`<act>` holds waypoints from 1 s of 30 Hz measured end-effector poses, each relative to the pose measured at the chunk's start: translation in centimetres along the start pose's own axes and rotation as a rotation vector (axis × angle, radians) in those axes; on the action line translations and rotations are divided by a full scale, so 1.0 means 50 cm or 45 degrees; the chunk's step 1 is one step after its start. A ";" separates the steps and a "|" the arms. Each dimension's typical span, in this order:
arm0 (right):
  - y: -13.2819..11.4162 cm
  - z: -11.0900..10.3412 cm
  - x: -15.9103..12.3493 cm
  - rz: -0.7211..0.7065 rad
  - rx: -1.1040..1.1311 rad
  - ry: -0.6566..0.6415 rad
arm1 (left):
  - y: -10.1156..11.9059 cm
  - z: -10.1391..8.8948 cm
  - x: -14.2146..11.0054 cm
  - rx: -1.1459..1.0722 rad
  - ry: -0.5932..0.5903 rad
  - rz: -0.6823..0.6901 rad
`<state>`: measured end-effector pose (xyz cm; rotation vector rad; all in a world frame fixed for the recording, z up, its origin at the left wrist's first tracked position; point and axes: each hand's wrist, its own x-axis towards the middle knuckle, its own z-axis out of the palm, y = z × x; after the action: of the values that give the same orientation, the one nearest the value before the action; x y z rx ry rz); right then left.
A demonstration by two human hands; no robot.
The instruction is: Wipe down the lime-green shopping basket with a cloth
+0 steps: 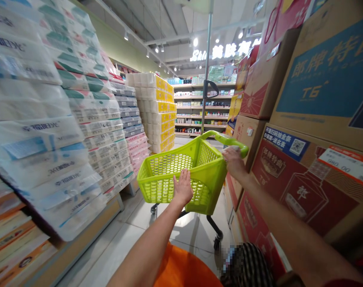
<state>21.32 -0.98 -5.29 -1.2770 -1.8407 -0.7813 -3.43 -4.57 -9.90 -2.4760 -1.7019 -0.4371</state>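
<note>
A lime-green shopping cart [166, 159] with a perforated plastic basket stands in the aisle, turned sideways to me. My left hand [184, 188] lies against the near side of the basket, fingers stretched out and pointing up toward the rim. At the handle end, my right hand [233, 161] is closed around the corner by the green cart handle [243, 149]; its fingers are partly hidden. Dark legs with casters show below the basket. A metal pole [208, 67] with a dark loop rises behind the cart.
Wrapped tissue packs [94, 107] are stacked high on the left, with yellow-and-white packs [157, 111] beyond. Large cartons [304, 171] line the right side, close to my right arm. Stocked shelves [187, 107] stand at the back. Orange fabric [181, 267] is below me.
</note>
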 end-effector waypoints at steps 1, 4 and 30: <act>-0.025 0.007 -0.008 -0.090 0.038 -0.066 | 0.000 -0.001 0.000 0.002 0.006 -0.002; -0.055 0.014 -0.023 -0.192 0.073 -0.135 | -0.002 -0.001 -0.002 0.019 0.014 -0.002; -0.006 -0.012 -0.002 -0.083 -0.027 -0.229 | -0.004 0.024 0.006 -0.028 0.059 0.033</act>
<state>21.18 -1.60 -5.07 -1.3436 -2.0303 -0.7423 -3.29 -3.94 -10.97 -2.4801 -1.6543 -0.5087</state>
